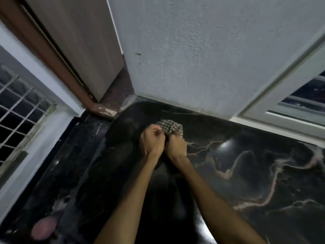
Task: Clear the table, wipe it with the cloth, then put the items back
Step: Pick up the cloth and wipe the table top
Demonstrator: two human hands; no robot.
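A checked cloth [169, 126] is bunched up between both of my hands, low over a glossy black marble surface with pale veins [246, 173]. My left hand [153, 140] is closed on the cloth's left side. Close beside it, my right hand [176, 147] is closed on the cloth's right side. Most of the cloth is hidden behind my fingers; only its top edge shows. Both forearms reach in from the bottom of the view.
A grey-white wall [202, 59] rises just behind the cloth. A brown door frame [58, 64] and door stand at the left. Barred windows [19, 110] are at the far left, and another window [299, 103] at the right. A pinkish blurred patch [44, 228] shows at bottom left.
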